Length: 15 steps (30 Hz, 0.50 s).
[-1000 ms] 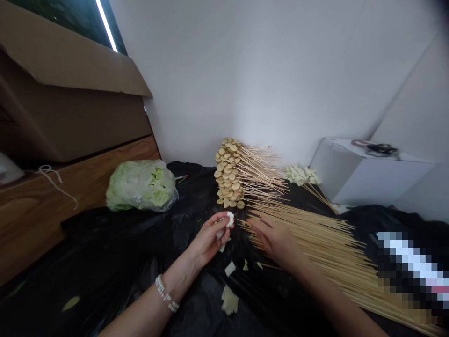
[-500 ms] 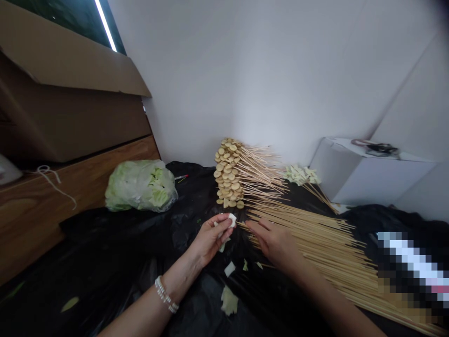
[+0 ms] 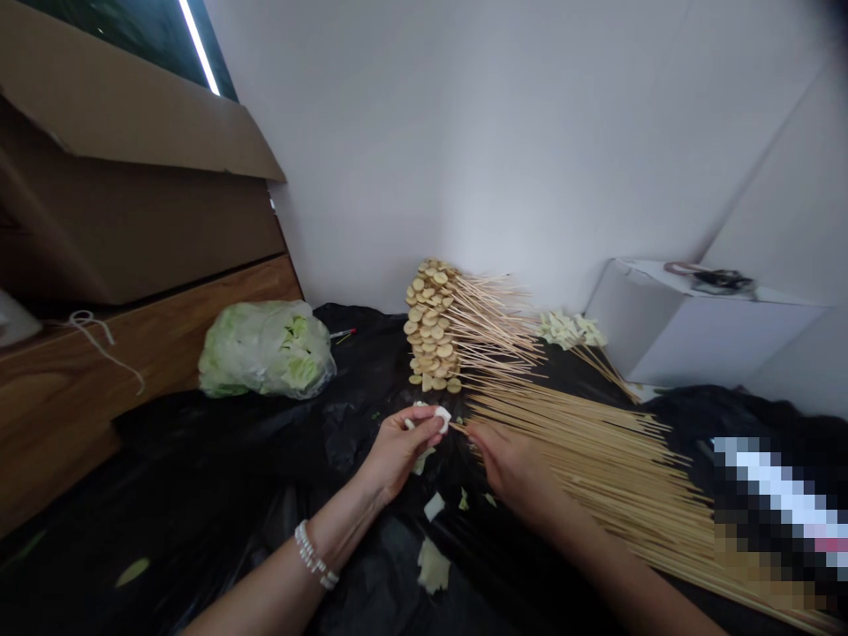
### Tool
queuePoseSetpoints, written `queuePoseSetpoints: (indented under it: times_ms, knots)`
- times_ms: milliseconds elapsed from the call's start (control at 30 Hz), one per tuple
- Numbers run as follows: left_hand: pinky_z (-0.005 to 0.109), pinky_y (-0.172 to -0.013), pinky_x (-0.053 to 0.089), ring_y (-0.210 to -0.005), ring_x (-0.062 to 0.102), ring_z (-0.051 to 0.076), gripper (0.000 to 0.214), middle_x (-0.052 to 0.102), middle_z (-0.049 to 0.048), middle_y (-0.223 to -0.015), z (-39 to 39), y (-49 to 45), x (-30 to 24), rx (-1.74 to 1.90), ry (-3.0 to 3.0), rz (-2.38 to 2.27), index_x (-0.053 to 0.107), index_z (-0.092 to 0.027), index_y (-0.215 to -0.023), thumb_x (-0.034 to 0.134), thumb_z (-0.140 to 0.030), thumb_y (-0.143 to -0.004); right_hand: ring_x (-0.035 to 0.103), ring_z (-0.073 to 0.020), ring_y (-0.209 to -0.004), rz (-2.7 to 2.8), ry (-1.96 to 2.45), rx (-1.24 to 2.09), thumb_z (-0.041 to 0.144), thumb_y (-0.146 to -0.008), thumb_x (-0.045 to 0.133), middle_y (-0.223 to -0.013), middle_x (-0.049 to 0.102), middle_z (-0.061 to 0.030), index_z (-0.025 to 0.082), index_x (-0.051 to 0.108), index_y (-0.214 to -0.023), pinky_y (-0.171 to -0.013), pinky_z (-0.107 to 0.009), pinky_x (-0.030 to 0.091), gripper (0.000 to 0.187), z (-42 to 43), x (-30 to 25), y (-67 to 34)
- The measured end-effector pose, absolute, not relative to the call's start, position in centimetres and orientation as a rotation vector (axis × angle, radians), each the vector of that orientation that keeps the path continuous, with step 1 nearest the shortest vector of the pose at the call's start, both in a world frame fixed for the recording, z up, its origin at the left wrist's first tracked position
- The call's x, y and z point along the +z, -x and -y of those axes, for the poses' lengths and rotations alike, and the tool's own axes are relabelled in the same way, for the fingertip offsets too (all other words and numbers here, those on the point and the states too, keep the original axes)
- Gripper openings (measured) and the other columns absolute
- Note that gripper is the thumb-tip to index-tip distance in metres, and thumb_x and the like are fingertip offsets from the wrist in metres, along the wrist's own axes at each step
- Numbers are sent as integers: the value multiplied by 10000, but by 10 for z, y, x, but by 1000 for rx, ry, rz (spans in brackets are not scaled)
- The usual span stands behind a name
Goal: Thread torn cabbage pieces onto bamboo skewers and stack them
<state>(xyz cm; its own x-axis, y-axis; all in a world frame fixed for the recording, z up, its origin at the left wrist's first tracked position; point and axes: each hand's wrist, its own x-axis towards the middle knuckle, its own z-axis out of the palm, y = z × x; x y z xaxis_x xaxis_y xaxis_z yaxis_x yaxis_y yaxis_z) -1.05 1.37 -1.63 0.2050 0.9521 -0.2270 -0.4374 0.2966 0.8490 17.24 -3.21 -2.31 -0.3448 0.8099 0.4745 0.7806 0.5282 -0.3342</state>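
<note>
My left hand [image 3: 397, 449], with a white beaded bracelet at its wrist, pinches small white pieces of cabbage [image 3: 443, 418] between thumb and fingers. Closed around a thin bamboo skewer [image 3: 458, 427], my right hand [image 3: 509, 452] points its tip leftward at the white piece. Whether the tip is inside the piece is too small to tell. Under the right forearm spreads a wide layer of bare bamboo skewers [image 3: 616, 477]. Just below the hands, loose cabbage scraps [image 3: 434, 506] and a larger pale leaf piece [image 3: 433, 567] lie on black plastic sheeting [image 3: 371, 574].
Behind my hands, skewers threaded with round pale slices [image 3: 434, 331] are piled against the white wall. A few cabbage skewers [image 3: 571, 329] rest near a white box [image 3: 702, 336]. At left are a clear bag of cabbage [image 3: 265, 349], a pen [image 3: 343, 334] and a cardboard box [image 3: 152, 221].
My right fingers have closed more tightly round the skewer. The white piece in my left hand has shifted slightly right, toward the skewer tip.
</note>
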Motion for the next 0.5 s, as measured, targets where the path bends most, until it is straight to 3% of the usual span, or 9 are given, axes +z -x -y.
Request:
queuePoseSetpoints:
  times_ms: [167,333,500]
  knots:
    - [150,-598,521,-614,628,74,308,726,50,-786,-12,11,-15,1130,-914,-874,740,-107,-773,897,-226,-537,564,-154,-700,2150,1296,214,178,-975,340,-769,625,-37,186,579,-846,-665,-263,409,271,30,-24,-172]
    - [151,-623,533,-657,656,86,337,733,49,-812,-11,10,-12,1098,-750,-852,742,-130,-835,896,-199,-542,581,-152,-739,2101,1218,260,191,-978,350,-811,646,-37,193,591,-906,-693,-259,431,251,29,-20,-170]
    - [116,-591,525,-629,653,69,194,729,40,-768,-15,12,-7,1144,-569,-875,722,-116,-757,853,-122,-615,610,-173,-818,2060,1262,130,229,-965,424,-930,656,-58,191,572,-1019,-724,-278,444,162,31,-18,-174]
